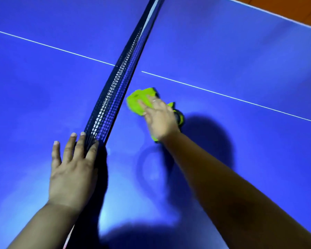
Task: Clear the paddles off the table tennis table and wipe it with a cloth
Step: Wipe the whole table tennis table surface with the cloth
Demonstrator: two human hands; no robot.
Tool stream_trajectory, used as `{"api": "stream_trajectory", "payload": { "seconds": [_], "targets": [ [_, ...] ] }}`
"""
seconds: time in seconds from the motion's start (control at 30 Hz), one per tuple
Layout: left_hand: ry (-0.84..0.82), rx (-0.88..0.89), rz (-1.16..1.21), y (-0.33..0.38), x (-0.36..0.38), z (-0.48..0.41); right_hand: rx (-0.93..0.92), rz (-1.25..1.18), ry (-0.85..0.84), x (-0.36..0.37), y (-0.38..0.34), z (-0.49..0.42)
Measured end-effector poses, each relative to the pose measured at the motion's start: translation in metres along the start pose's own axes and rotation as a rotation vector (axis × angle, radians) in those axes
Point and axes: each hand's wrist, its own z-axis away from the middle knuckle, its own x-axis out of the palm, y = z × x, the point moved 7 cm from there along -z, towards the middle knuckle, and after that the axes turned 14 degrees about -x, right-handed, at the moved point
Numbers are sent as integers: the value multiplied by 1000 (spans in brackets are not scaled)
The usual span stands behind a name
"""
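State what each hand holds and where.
Nothing is gripped. The right hand presses flat on the green cloth; the left hand rests against the net.

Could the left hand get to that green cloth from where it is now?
Probably, but not straight across: the net stands between the left hand and the cloth, so it must lift over. The right hand presses on the cloth.
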Motion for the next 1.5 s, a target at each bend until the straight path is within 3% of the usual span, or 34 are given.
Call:
{"api": "stream_trajectory", "payload": {
  "seconds": [0.07, 0.3, 0.53, 0.6, 0.8, 0.87, 1.07, 1.17, 1.27, 1.33, 1.5],
  "targets": [
    [-14, -1, -22, -2, 5, 7, 146, -7, 98, -13, 51, 24],
    [-16, 34, 45, 5, 10, 25, 755, 37, 133, -47, 150, 144],
    [14, 65, 58, -12, 9, 32, 1053, 54, 247, -43, 96, 172],
    [24, 58, 65, -23, 8, 34, 1033, 74, 222, -37, 73, 150],
    [19, 67, 97, -49, 6, 44, 645, -47, 198, -8, -25, 56],
    [10, 64, 93, -54, 5, 49, 543, -50, 108, 2, -62, 43],
    [0, 60, 98, -54, 3, 70, 191, -82, -5, 20, -152, 63],
    [-17, 63, 62, -48, 6, 86, 66, -81, -64, 25, -162, 87],
    [2, 73, 39, -43, 7, 101, 84, -63, 19, 15, -141, 107],
    [24, 68, 30, -43, 7, 113, 200, -62, 81, 8, -109, 123],
    [77, 51, 27, -48, 8, 150, 465, 30, 54, -16, -22, 176]
  ]
}}
